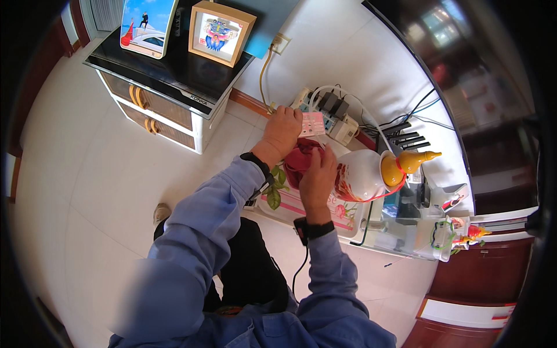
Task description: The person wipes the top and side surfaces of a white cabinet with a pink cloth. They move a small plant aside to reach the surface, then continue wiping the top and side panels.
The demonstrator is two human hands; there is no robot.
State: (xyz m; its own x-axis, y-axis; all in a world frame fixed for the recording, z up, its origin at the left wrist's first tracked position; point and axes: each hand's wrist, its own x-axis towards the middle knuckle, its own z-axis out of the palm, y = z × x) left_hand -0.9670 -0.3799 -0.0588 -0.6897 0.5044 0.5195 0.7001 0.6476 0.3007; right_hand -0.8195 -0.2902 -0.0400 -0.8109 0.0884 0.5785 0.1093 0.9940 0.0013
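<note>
My left hand (282,132) has its fingers curled at the left edge of a pink printed card or packet (313,124), apparently gripping it. Just below the card, my right hand (319,176) is bent with its fingertips by a thin pale strip; whether it pinches anything is hard to see. Dark red cloth-like material (300,162) lies beneath and between both hands. Green leaves (275,191) stick out beside it, over a flower-printed tray (313,224). Right of my right hand stands a white vase (361,174), topped by a yellow gourd (404,167) tied with red cord.
Behind the hands are power strips (337,111) with plugs and a looping white cable (370,111). A glass-topped stand (391,243) carries small items at right, below a large dark screen (487,95). A cabinet (152,113) at left holds a wooden frame (222,32) and a picture panel (148,26).
</note>
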